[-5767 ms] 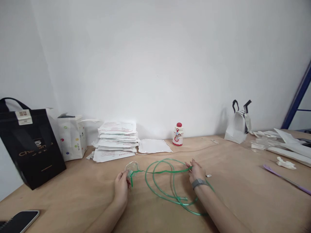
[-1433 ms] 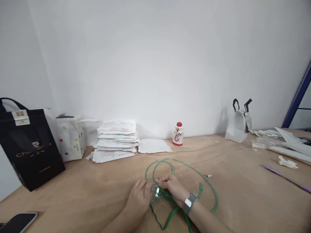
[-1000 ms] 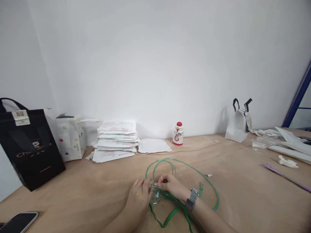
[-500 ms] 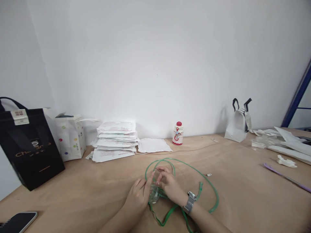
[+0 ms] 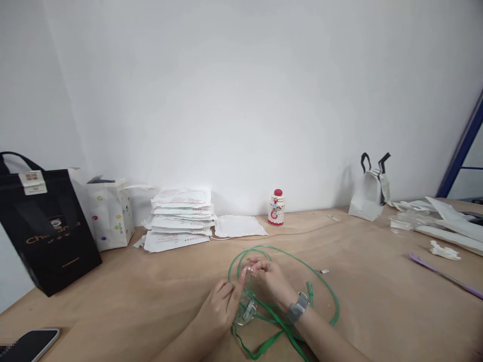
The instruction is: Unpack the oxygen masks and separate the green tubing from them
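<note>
1. Near the middle of the wooden desk, at the lower edge of the view, a clear plastic oxygen mask lies under both hands, tethered to loops of green tubing.
2. The left hand is at the mask's 8 o'clock and the right hand at its 1 o'clock, with a grey wristband on that wrist.
3. The fingers of both hands are bent and meet just above the mask. Whether they pinch a thin strap or nothing is too small to make out.
4. The tubing loops around the hands from 10 to 3 o'clock, and one loose green end stands at 2 o'clock.
5. Open wood lies at 9 o'clock as far as a black paper bag and a dotted white bag. At 11 o'clock are a stack of white packets and a flat packet.
6. A small white tag sits just beyond the tubing at 2 o'clock.
7. The bottom frame edge cuts off the tubing's lowest run, the forearms and a phone. The mask's outline is hard to read behind the hands.
</note>
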Motion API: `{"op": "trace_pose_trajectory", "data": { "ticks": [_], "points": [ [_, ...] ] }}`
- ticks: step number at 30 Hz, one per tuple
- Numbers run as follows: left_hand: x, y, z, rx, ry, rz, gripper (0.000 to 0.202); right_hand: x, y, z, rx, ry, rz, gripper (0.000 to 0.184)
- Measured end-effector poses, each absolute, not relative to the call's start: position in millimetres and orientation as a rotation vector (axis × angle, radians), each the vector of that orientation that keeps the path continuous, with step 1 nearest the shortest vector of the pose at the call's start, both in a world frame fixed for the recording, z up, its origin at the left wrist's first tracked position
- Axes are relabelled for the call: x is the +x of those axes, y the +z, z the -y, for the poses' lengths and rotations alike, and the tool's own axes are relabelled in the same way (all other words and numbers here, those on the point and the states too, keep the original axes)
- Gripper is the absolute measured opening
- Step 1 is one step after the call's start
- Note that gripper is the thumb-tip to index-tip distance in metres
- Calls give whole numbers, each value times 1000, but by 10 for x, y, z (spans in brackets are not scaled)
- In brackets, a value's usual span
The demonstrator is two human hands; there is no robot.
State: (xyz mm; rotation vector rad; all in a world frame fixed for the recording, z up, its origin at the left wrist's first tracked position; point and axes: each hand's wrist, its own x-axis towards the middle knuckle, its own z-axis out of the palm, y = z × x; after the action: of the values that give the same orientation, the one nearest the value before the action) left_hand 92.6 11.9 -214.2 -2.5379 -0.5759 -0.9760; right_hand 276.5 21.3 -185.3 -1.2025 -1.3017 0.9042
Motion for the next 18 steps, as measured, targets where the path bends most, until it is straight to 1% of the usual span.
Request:
{"op": "trace_pose_trajectory", "data": {
  "ticks": [5, 7, 10, 11, 14, 16, 18],
  "points": [
    [973, -2154, -110, -2531, -1084, 807, 47, 2847, -1737, -261, -1277, 791, 1406, 33],
    [968, -2194, -150, -2498, -1211, 1052, 42, 2886, -1704, -289, -1376, 716, 1458, 28],
    [918, -2230, -245, -2359, -1397, 1471, 30, 3060, -1643, -316, -1624, 485, 1447, 17],
    [896, -2235, -280, -2309, -1429, 1560, 25, 3153, -1618, -313, -1728, 390, 1419, 18],
    [850, -2239, -362, -2256, -1442, 1648, 15, 3487, -1540, -264, -2059, 162, 1292, 29],
    [847, -2240, -384, -2311, -1413, 1619, 10, 3702, -1502, -219, -2250, 114, 1208, 34],
    [860, -2243, -376, -2408, -1375, 1535, 10, 3874, -1486, -186, -2394, 136, 1151, 38]
  ]
}}
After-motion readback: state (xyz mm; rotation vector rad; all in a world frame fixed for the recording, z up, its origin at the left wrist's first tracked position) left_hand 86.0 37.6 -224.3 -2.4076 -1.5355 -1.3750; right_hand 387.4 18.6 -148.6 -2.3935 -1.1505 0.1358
